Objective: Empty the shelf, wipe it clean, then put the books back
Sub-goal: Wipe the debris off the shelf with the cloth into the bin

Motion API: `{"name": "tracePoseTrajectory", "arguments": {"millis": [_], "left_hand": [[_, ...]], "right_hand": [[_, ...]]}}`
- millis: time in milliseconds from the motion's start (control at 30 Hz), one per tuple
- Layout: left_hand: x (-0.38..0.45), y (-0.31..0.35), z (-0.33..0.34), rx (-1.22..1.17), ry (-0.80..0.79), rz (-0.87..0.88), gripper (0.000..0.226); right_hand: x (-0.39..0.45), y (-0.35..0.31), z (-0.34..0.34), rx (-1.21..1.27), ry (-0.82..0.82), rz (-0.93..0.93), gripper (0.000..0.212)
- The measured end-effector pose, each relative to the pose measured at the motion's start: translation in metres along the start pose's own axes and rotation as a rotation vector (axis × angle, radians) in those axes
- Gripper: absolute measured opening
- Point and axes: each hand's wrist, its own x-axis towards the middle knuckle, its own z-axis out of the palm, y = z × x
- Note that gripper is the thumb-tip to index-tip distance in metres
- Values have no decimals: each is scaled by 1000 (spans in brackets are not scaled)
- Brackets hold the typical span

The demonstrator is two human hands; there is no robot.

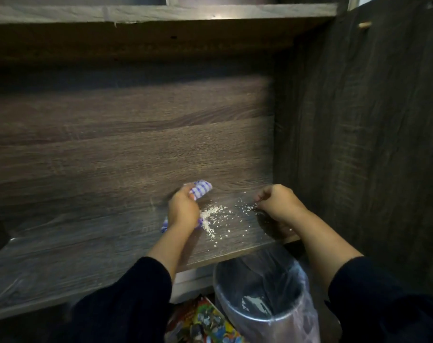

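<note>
Bin (267, 293), bag-lined, holds white scraps; left hand (183, 209) grips cloth (200, 189); right hand (277, 201) fisted.

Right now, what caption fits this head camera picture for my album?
Left hand wipes white crumbs along the dark wooden shelf with a blue checked cloth, above a plastic-lined bin.

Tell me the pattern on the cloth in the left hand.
Blue-and-white checks on the cloth, seen in the head view.

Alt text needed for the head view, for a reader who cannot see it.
Two hands work on an emptied dark wood shelf: the left hand grips a blue checked cloth beside scattered white crumbs, the right hand pinches at crumbs. A lined bin stands below the shelf edge.
</note>
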Motion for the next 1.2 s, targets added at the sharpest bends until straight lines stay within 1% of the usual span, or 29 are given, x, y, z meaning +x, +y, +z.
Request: {"name": "tracePoseTrajectory", "arguments": {"millis": [33,67,133,167,233,300,367,467,500,633,667,733,800,933,1000,1033,1067,1100,1133,1167,1200], "left_hand": [[3,-2,-14,8,41,28,44],[4,-4,-31,81,66,88,43],[1,-13,-70,239,58,175,44],[-2,-20,-87,336,60,162,45],[-9,-37,-112,581,67,4,41],[-6,-46,-118,732,-10,-87,40],[0,-47,-111,733,-57,-72,39],[9,-48,-91,751,-111,-2,41],[11,-48,-83,775,-98,11,41],[12,-40,-63,839,-61,-41,41],[11,-39,-58,841,-63,-35,40],[8,-35,-45,822,-84,31,39],[4,-31,-28,771,-122,104,41],[-7,-14,11,701,-197,169,41],[-16,-1,30,635,-260,162,40],[-20,4,38,544,-296,142,40],[-23,10,44,390,-303,119,40],[-22,15,46,235,-258,80,42],[-19,19,43,114,-174,37,44],[-15,20,35,79,-100,36,46],[-11,17,27,123,-51,79,48]], "right_hand": [[0,0,-2,16,3,5,23],[-1,-1,-4,36,6,7,23],[-5,-2,-8,123,-31,6,18],[-9,-3,-11,190,-82,9,16],[-19,-6,-15,296,-221,24,14],[-25,-6,-19,313,-330,47,12],[-31,-4,-23,313,-395,89,11],[-36,8,-25,324,-444,144,13],[-38,13,-26,324,-459,160,14],[-46,37,-30,375,-522,245,15],[-47,42,-31,413,-543,264,15],[-49,49,-34,487,-601,285,15],[-50,54,-33,495,-666,310,15],[-51,60,-23,324,-782,380,17],[-51,61,-14,226,-791,414,19],[-51,61,-9,192,-775,429,21],[-51,61,-6,168,-756,434,24],[-50,62,-3,147,-743,432,27],[-48,63,-1,125,-731,433,27],[-48,65,2,96,-718,445,26],[-47,68,4,50,-696,465,26]]}}
